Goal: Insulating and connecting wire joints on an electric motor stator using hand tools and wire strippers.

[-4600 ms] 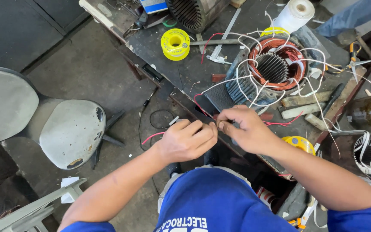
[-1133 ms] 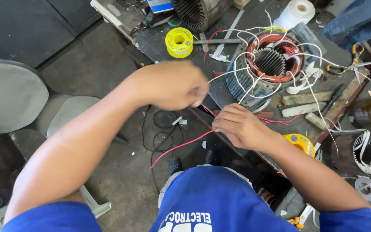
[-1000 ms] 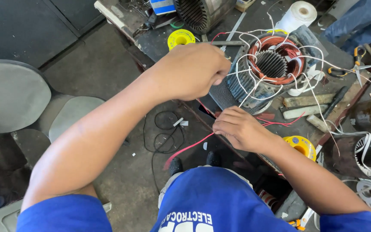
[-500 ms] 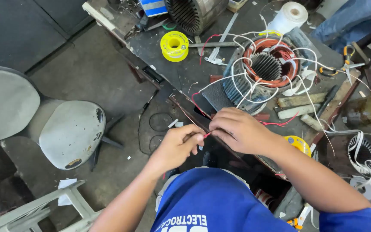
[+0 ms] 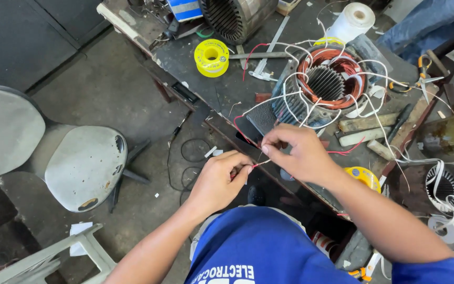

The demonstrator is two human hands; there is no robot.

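Your left hand (image 5: 219, 181) and right hand (image 5: 295, 153) meet just off the near edge of the tabletop (image 5: 222, 92), close together with a short gap between them. Both sets of fingers are pinched shut on a thin wire (image 5: 260, 164) that spans that gap; the left thumb and forefinger hold one end, the right fingertips the other. The wire looks reddish with a pale stretch, and it is too fine to tell more.

Behind your right hand sits the stator (image 5: 326, 84) on the tabletop, with copper windings around its ring and white leads (image 5: 290, 102) looping out toward your hands. A red lead (image 5: 240, 129) curves along the tabletop edge, just beside your right fingers. A yellow spool (image 5: 212, 57) lies farther back to the left, well apart from both hands. A second yellow roll (image 5: 362, 176) shows just past your right wrist.
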